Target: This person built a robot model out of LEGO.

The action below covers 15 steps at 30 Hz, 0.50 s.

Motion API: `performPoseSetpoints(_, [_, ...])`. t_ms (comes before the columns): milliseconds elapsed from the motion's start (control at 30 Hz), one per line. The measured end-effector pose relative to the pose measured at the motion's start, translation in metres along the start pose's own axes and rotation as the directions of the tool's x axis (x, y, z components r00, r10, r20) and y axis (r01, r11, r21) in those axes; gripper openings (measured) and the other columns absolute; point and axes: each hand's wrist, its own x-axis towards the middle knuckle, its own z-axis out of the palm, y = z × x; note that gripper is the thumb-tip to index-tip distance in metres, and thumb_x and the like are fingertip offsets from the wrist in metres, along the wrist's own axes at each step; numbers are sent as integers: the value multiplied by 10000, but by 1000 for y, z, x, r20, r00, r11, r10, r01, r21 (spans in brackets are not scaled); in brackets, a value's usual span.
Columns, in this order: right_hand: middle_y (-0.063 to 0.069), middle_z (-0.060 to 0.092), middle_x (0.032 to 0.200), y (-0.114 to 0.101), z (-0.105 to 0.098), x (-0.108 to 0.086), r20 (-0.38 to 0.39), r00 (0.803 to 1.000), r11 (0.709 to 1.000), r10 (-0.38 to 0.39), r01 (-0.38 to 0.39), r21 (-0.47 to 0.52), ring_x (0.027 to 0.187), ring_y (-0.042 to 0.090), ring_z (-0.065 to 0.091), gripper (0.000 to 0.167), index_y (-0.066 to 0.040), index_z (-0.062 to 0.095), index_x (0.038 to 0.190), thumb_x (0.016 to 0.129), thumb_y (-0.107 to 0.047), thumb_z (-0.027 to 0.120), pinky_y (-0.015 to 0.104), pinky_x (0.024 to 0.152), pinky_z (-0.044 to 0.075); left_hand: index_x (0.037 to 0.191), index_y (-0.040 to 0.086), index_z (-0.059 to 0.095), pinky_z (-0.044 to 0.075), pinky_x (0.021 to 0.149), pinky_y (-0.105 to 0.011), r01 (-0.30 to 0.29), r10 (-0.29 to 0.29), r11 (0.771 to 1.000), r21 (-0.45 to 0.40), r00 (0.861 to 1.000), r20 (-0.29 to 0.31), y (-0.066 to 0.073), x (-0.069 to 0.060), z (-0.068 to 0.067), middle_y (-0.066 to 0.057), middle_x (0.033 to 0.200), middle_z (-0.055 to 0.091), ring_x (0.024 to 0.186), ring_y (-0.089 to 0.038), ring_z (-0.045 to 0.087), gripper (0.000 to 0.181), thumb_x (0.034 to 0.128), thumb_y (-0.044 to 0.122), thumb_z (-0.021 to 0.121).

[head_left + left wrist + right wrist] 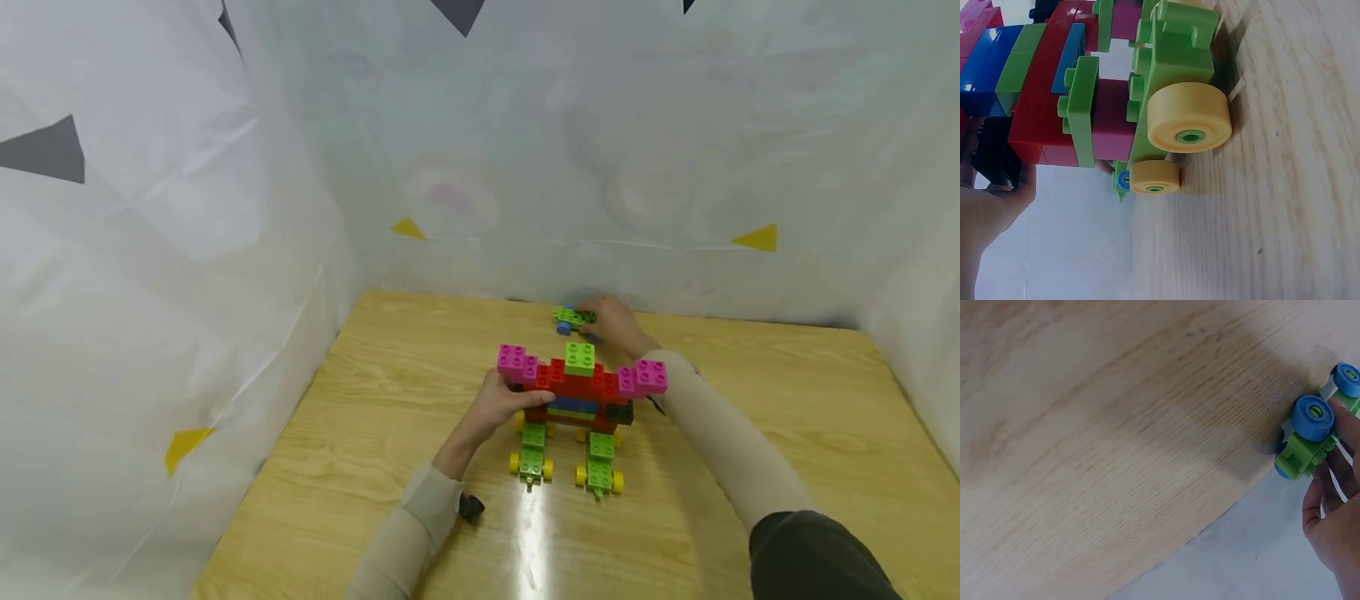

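Note:
A toy model of building bricks (577, 385) stands on the table, with a red body, pink ends, a lime block on top and two green wheeled bases (1172, 59) with yellow wheels. My left hand (497, 407) grips its left side, the thumb across the front. In the left wrist view that hand lies by a black brick (997, 150); some of its fingers are hidden. Behind the model, my right hand (617, 327) holds a small green wheeled base (1305, 450) with blue wheels (1314, 417) between thumb and fingers, low over the far edge area of the table.
The wooden table (375, 417) meets a white sheeted wall (540, 167) just beyond the right hand. More white sheeting (150, 292) rises along the left side. A small black object (471, 508) shows at the left sleeve's cuff.

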Motion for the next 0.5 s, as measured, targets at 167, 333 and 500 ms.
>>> performPoseSetpoints(167, [220,632,1191,-1,-20,-6,-12,1000,997,-1,2,79,1113,390,562,417,28,630,1231,859,-131,734,515,953,435,1188,38,609,515,872,-353,-11,11,1000,23,1000,-4,1,4,-3,-105,1121,678,1019,-205,641,390,848,162,754])
performPoseSetpoints(333, [229,633,1178,-14,-55,-12,-49,997,995,-66,69,68,1075,396,576,420,31,630,1231,864,-147,732,524,927,447,1189,57,584,505,896,-360,0,0,999,34,1000,-6,1,7,-6,-94,1152,665,1055,-210,628,422,841,212,764])
performPoseSetpoints(500, [222,661,1098,-42,-100,-24,-100,974,977,-205,210,41,977,368,602,391,45,646,1199,855,-117,737,512,855,475,1206,73,592,500,910,-367,-5,6,999,53,1000,-21,0,9,-8,-82,1162,666,1074,-209,624,463,827,263,776])
